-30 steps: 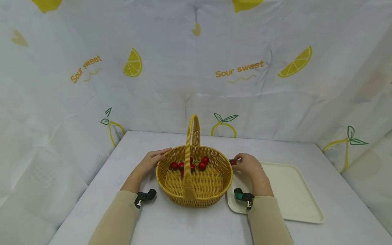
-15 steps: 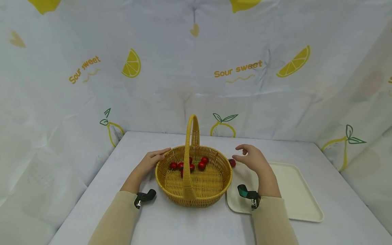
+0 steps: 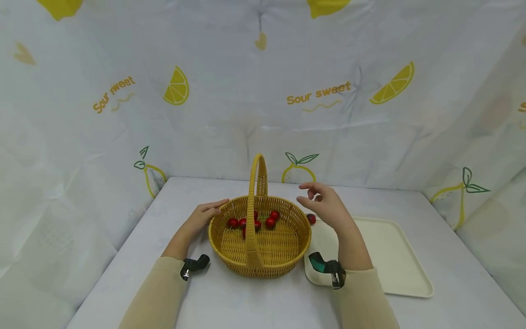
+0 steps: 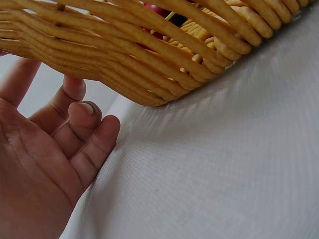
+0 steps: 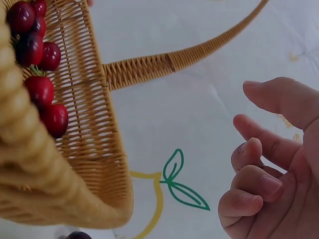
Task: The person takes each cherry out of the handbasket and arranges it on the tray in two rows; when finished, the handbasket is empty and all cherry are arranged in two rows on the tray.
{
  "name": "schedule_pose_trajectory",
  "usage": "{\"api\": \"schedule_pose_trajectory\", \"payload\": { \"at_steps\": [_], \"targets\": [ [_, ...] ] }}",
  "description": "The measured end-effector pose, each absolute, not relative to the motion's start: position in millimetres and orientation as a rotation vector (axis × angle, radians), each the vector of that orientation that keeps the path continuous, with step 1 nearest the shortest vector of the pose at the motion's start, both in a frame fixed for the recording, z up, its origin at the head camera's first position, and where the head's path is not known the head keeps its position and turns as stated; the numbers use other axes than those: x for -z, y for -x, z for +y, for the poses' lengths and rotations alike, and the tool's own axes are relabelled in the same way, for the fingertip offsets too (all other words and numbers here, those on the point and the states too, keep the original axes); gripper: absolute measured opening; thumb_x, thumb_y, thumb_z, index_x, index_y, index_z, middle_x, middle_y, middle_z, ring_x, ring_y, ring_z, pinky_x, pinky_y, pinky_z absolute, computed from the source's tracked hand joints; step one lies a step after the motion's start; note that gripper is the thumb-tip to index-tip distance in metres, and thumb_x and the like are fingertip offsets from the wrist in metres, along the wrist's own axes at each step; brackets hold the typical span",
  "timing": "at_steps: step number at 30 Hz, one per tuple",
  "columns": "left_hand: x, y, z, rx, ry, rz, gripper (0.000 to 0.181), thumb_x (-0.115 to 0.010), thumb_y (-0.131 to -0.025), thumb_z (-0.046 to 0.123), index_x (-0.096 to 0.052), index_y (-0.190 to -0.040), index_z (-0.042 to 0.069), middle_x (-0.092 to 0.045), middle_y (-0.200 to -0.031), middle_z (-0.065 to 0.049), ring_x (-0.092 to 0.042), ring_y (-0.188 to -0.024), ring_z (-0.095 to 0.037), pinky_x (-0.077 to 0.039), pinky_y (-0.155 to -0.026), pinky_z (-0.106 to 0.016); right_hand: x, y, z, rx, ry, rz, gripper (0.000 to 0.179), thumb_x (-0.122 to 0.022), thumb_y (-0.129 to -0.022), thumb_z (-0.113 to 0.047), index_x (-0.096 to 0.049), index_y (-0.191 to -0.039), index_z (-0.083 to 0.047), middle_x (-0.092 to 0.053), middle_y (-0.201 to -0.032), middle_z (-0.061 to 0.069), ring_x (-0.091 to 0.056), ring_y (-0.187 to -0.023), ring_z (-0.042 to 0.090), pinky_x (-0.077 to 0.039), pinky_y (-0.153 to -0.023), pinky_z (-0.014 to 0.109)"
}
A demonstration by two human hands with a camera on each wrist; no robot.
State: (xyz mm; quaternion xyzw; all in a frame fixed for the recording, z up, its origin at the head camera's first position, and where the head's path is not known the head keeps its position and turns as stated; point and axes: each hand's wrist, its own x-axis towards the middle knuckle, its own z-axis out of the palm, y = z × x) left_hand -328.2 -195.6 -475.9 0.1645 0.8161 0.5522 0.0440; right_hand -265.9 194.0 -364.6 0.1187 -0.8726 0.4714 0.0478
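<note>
A yellow wicker basket (image 3: 276,249) with a tall handle holds several dark-red cherries (image 3: 270,222). My left hand (image 3: 199,220) rests against its left rim; the left wrist view shows the lower fingers (image 4: 99,142) loosely bent below the woven side. Above the basket's right rim, my right hand (image 3: 326,205) hovers with nothing in it. Thumb and forefinger stand apart in the right wrist view, the other fingers (image 5: 256,184) bent. One cherry (image 3: 311,219) lies outside the basket, close to the right rim and partly behind the right hand.
A cream tray (image 3: 394,256) lies on the white-covered table (image 3: 230,301), right of the basket and under the right forearm. The arched basket handle (image 3: 252,219) rises over the cherries. A white cloth (image 3: 230,114) with lemon prints hangs behind the table.
My right hand has let go of the cherry beside the right rim, lifted away, then shifted left toward the basket. The left hand and basket stay in place.
</note>
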Motion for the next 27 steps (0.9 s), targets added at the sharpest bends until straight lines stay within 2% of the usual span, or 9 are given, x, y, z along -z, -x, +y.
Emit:
{"api": "schedule_pose_trajectory", "payload": {
  "at_steps": [8, 11, 18, 22, 27],
  "targets": [
    [476, 328, -196, -1.693, -0.507, 2.489, 0.049, -0.052, -0.099, 0.019, -0.059, -0.147, 0.017, -0.053, -0.151, -0.006, -0.038, -0.147, -0.033, -0.024, -0.12, -0.057, 367, 266, 173, -1.682, -0.401, -2.62, 0.037, -0.074, -0.096, -0.026, -0.066, -0.129, -0.012, -0.046, -0.096, 0.007, -0.037, -0.06, 0.015, -0.035, -0.044, 0.027],
    [476, 327, -196, -1.708, -0.512, 2.474, 0.048, -0.052, -0.099, 0.019, -0.059, -0.147, 0.017, -0.053, -0.152, -0.005, -0.038, -0.147, -0.033, -0.024, -0.12, -0.056, 372, 270, 166, -1.684, -0.439, -2.625, 0.035, -0.073, -0.096, -0.025, -0.066, -0.127, -0.011, -0.048, -0.092, 0.006, -0.039, -0.063, 0.016, -0.034, -0.049, 0.027],
    [478, 327, -197, -1.717, -0.509, 2.467, 0.049, -0.052, -0.099, 0.02, -0.059, -0.147, 0.016, -0.052, -0.152, -0.006, -0.037, -0.147, -0.034, -0.023, -0.12, -0.058, 389, 276, 149, -1.68, -0.487, -2.684, 0.036, -0.074, -0.095, -0.024, -0.068, -0.126, -0.007, -0.052, -0.086, 0.005, -0.047, -0.078, 0.021, -0.04, -0.067, 0.034],
    [477, 326, -196, -1.716, -0.504, 2.464, 0.048, -0.052, -0.099, 0.02, -0.059, -0.147, 0.017, -0.052, -0.152, -0.005, -0.037, -0.147, -0.033, -0.023, -0.12, -0.057, 398, 278, 141, -1.678, -0.46, -2.742, 0.037, -0.073, -0.096, -0.021, -0.067, -0.128, -0.005, -0.054, -0.085, 0.005, -0.047, -0.078, 0.019, -0.039, -0.068, 0.034],
    [477, 327, -196, -1.727, -0.5, 2.451, 0.048, -0.053, -0.1, 0.02, -0.059, -0.147, 0.016, -0.052, -0.152, -0.005, -0.037, -0.147, -0.033, -0.023, -0.121, -0.056, 411, 281, 133, -1.701, -0.434, -2.789, 0.039, -0.071, -0.097, -0.019, -0.066, -0.131, -0.003, -0.053, -0.084, 0.005, -0.044, -0.07, 0.017, -0.038, -0.062, 0.03]
  ]
}}
